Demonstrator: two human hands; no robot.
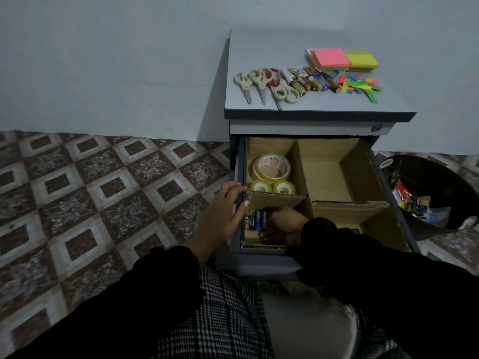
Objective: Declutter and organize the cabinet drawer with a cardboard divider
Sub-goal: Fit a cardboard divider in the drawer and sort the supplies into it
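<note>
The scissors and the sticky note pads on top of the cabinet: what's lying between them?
In the head view, a heap of loose batteries lies between the scissors and the sticky note pads on the cabinet top.

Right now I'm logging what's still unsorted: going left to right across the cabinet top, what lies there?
scissors → batteries → sticky note pads and, nearer the front edge, colored page flags
</note>
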